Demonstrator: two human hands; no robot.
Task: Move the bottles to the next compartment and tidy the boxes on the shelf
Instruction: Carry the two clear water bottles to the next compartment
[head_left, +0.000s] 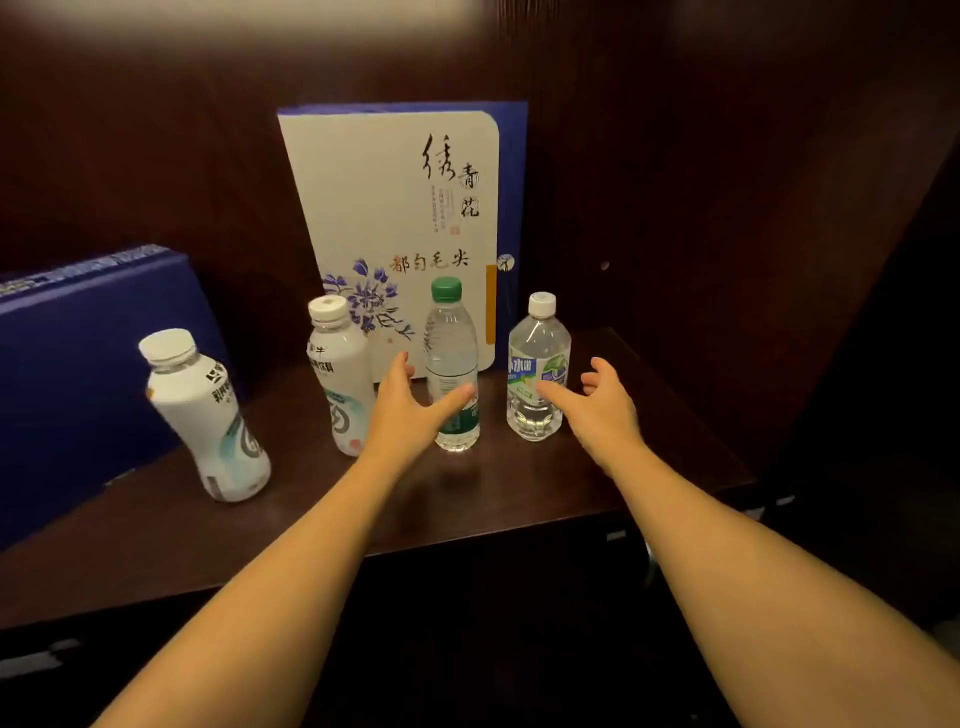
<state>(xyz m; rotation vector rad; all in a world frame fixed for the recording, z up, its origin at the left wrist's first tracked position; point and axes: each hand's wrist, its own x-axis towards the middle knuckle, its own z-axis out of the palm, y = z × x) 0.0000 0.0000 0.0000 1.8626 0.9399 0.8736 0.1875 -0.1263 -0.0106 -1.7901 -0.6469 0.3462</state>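
Several bottles stand on the dark wooden shelf. A white drink bottle is at the left, and a second white bottle stands in the middle. My left hand is open, its thumb across the lower part of a clear green-capped bottle and its fingers behind it. My right hand is open beside a clear white-capped bottle, thumb touching its label. A white and blue box stands upright at the back. A dark blue box leans at the left.
The compartment's right wall rises close to the white-capped bottle. The shelf's front edge runs below my forearms, with a darker space under it. Bare shelf surface shows in front of the bottles.
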